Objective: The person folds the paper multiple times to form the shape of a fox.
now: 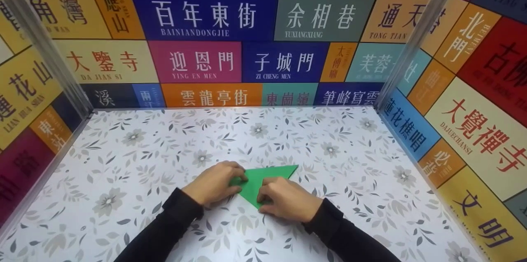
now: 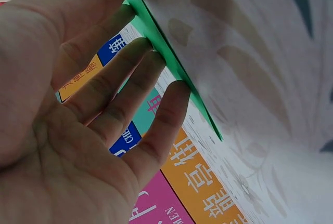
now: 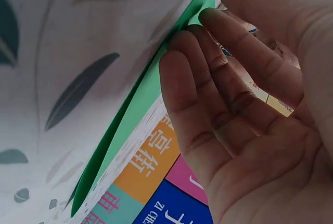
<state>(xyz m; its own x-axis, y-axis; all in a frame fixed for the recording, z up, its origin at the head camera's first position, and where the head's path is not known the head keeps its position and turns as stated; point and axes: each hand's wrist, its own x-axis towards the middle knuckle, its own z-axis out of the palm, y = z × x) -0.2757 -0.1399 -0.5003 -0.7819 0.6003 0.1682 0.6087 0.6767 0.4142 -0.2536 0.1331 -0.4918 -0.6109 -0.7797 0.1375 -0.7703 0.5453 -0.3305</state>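
A green sheet of paper, folded to a triangle, lies on the patterned tabletop. My left hand is at its left corner; in the left wrist view the outstretched fingers rest their tips along the paper. At the lower corner is my right hand, with its thumb by the tip and its fingers bent slightly. The right wrist view has those fingertips touching the paper, whose layers stand a little apart towards the far corner. Part of the triangle is hidden under both hands.
The white tabletop carries a grey flower and leaf print. Coloured panels with Chinese place names form a back wall and side walls. Clear edge strips run up the corners.
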